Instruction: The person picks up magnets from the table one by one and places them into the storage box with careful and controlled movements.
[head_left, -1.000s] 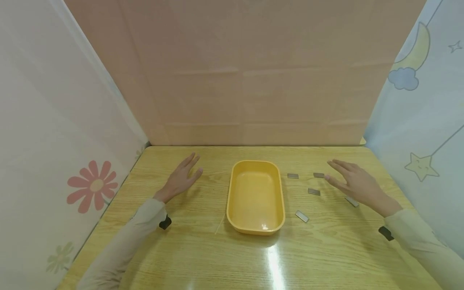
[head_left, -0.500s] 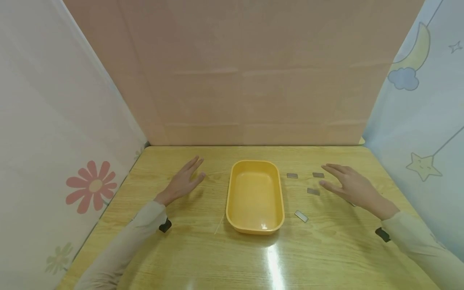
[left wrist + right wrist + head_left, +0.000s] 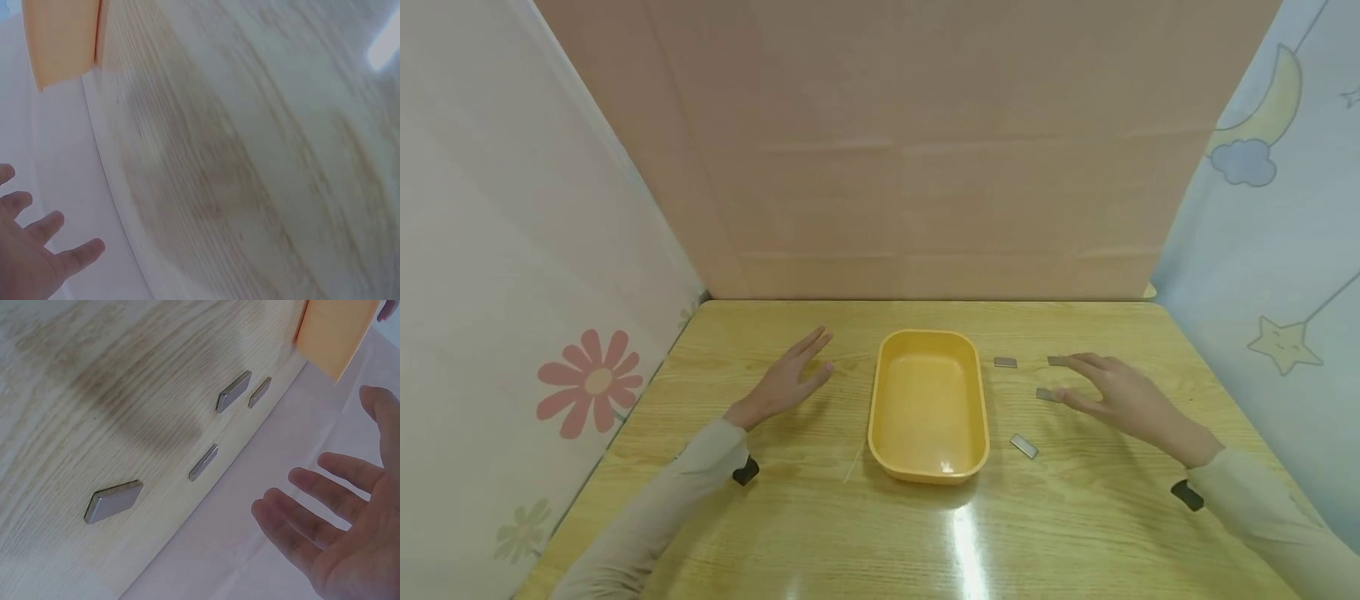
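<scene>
Fingers [image 3: 328, 497] of both hands are spread: the left hand [image 3: 784, 383] hangs over the counter [image 3: 850, 533] left of the yellow tray [image 3: 928, 477], the right hand [image 3: 1131, 404] near four small grey blocks [image 3: 1024, 447]. The blocks lie flat and apart to the tray's right; in the head view, the right fingertips partly cover two of them.

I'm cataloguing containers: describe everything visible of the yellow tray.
The yellow tray is open-topped and rectangular, with rounded corners and raised walls. It looks like glossy plastic, with a glint on its bare floor. It sits upright on the wood-grain table, long sides running away from the wearer, between the left hand and right hand, neither touching it.
</scene>
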